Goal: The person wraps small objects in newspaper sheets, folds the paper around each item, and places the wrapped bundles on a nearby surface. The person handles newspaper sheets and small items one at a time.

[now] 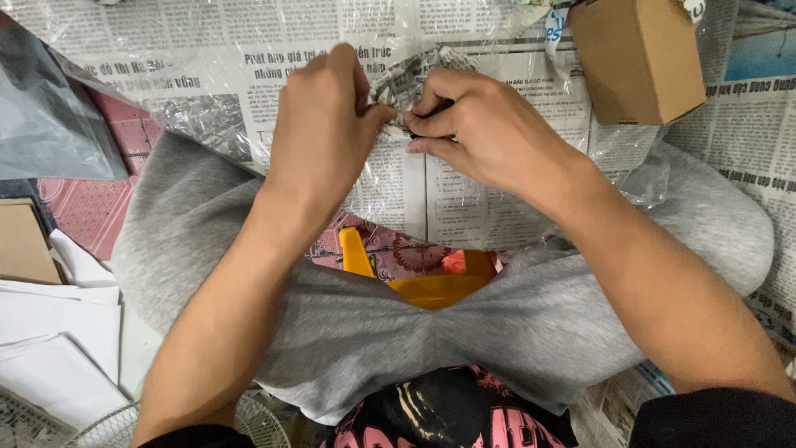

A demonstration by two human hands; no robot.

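Fingertips first: both sets are pinched together on a crumpled wad of newspaper (pixel 408 83) wrapped in clear plastic film (pixel 390 178), just above the middle of the frame. The left hand (pixel 319 133) has thumb and fingers curled tight onto the wad's left edge, knuckles up toward the camera. The right hand (pixel 489 133) closes in from the right, fingers bent, fingertips pressed against the same bundle; something small and dark shows under its fingers, too hidden to tell what it is. The two hands almost touch at the thumbs.

Out from there, the film trails down beneath the hands over flat newspaper sheets (pixel 249 58) that cover the floor across the top of the frame and down the right side. A brown cardboard box (pixel 638 58) sits at upper right, well clear of the hands. Both forearms run down over knees in grey trousers (pixel 373 332), spread wide across the centre. Between the legs, a yellow plastic stool (pixel 431 286) peeks through. A dark plastic bag (pixel 46 116) lies upper left, white paper sheets (pixel 58 332) lower left, and a wire fan guard (pixel 108 427) shows along the bottom left edge.
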